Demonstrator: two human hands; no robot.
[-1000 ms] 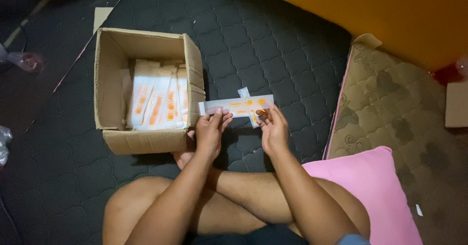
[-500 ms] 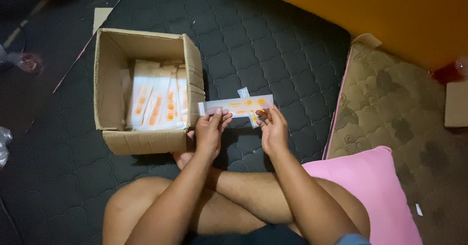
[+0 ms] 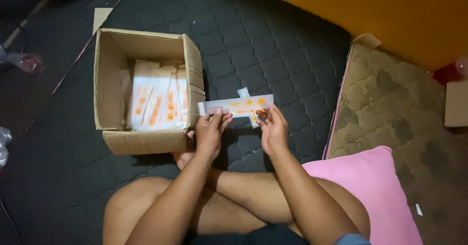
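Both hands, left hand [image 3: 208, 134] and right hand [image 3: 273, 128], pinch the packet [image 3: 237, 105]; loose fingertip grip could drop it beside the box [image 3: 146, 89].

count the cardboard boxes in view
2. One open cardboard box sits on the dark mattress left of the hands, with white and orange packets inside. Part of another box shows at the right edge; others may be out of view.

A home bedroom: a black quilted mattress [image 3: 273, 45] on the floor, a pink pillow [image 3: 375, 186], a patterned mattress [image 3: 390, 103] beside it.
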